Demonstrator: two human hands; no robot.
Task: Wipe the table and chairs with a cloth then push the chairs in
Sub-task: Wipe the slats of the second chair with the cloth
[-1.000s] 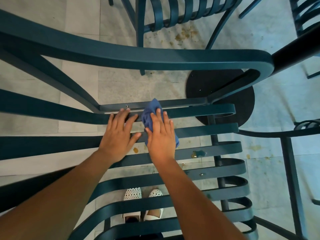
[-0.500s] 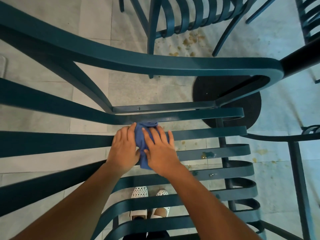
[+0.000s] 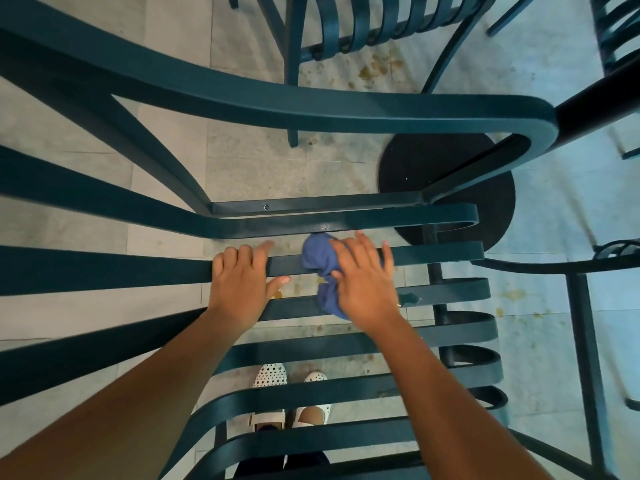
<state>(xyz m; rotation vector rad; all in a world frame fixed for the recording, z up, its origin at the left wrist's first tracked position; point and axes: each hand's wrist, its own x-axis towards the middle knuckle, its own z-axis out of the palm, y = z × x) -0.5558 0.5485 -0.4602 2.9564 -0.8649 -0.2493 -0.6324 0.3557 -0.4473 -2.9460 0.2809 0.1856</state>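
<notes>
I look straight down through a dark teal metal chair (image 3: 346, 109) made of curved slats. My right hand (image 3: 367, 285) presses a crumpled blue cloth (image 3: 320, 261) against one seat slat (image 3: 436, 252), fingers spread over the cloth. My left hand (image 3: 242, 285) grips the same slat a little to the left, fingers curled over its far edge and thumb underneath. Part of the cloth hangs down between two slats below my right palm.
A black round table base (image 3: 446, 178) sits on the tiled floor beyond the chair. Another teal chair (image 3: 363, 26) stands at the top, with more chair frames on the right (image 3: 585, 306). Brown stains (image 3: 374, 67) mark the floor. My white shoes (image 3: 273, 375) show below the slats.
My right hand has slid the cloth rightward along the slat, away from my left hand. My left hand has shifted left and now curls around the slat.
</notes>
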